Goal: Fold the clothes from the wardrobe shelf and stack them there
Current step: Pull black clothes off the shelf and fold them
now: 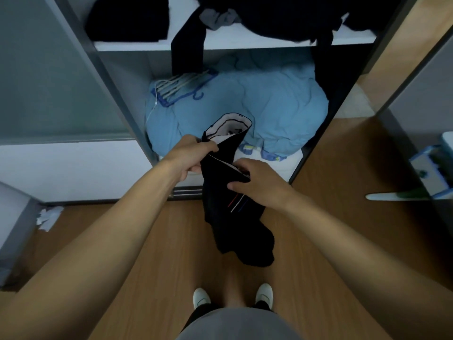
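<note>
Both sets of fingers are closed on one dark garment (228,192): the fingers (208,146) of the left hand (190,155) pinch its upper edge near the pale lining, and the right hand (255,182) grips the cloth a little lower, just above the thin coloured stripes. The garment hangs crumpled in the air in front of the person, above the wooden floor (147,241), not resting on anything. To fold it well, I think the hands should first move apart along the top edge, so the cloth falls flat and the seams line up. The wardrobe shelf (220,42) above already carries a folded dark stack (127,18) on the left and a loose pile (282,15) on the right.
</note>
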{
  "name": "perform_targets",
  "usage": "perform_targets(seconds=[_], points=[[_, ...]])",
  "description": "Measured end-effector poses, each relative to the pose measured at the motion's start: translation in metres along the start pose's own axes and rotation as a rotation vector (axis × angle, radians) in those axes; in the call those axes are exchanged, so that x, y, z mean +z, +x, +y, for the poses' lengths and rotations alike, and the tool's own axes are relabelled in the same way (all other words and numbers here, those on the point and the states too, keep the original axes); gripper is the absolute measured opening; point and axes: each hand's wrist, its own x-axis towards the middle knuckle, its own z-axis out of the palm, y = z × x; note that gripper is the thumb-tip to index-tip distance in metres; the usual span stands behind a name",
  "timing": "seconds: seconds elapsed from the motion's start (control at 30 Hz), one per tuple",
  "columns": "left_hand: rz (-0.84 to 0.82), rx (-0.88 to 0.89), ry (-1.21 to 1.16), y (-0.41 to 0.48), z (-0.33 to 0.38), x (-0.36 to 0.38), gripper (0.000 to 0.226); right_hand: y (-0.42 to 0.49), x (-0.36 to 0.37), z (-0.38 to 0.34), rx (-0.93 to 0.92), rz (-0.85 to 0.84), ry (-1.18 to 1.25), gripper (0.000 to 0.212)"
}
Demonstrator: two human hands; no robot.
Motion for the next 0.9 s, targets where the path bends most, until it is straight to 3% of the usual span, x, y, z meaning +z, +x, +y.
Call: perform_targets(seconds=[0.13, 0.17, 0.27, 0.3, 0.4, 0.47, 0.57, 0.7, 0.8, 0.9], points=[[-0.043, 0.052, 0.087, -0.007, 0.012, -0.001, 0.013, -0.005, -0.014, 0.017, 0.058, -0.007, -0.210, 0.037], [-0.049, 0.064, 0.106, -0.008, 0.015, -0.001, 0.020, -0.006, -0.017, 0.020, 0.068, -0.009, -0.227, 0.038], [-0.060, 0.119, 0.229, -0.008, 0.018, -0.001, 0.071, -0.007, -0.020, 0.028, 0.107, 0.054, -0.202, 0.033], [-0.073, 0.150, 0.285, -0.010, 0.018, -0.001, 0.076, -0.007, -0.020, 0.030, 0.115, 0.088, -0.185, 0.036], [-0.070, 0.190, 0.315, -0.010, 0.017, -0.003, 0.030, -0.003, -0.018, 0.034, 0.051, 0.230, -0.274, 0.035], [-0.035, 0.190, 0.274, -0.011, 0.017, -0.006, 0.016, 0.001, -0.019, 0.040, 0.016, 0.319, -0.323, 0.031], [-0.025, 0.197, 0.236, -0.011, 0.017, -0.011, 0.017, 0.007, -0.023, 0.049, -0.033, 0.323, -0.263, 0.027], [0.049, 0.193, 0.152, -0.009, 0.018, -0.019, 0.014, 0.013, -0.024, 0.047, -0.137, 0.125, -0.093, 0.013], [0.086, 0.222, 0.077, -0.008, 0.018, -0.025, 0.011, 0.017, -0.012, 0.038, -0.292, 0.088, -0.163, 0.017], [0.033, 0.265, 0.076, -0.012, 0.019, -0.033, 0.013, 0.027, -0.007, 0.027, -0.288, 0.123, -0.240, 0.021]])
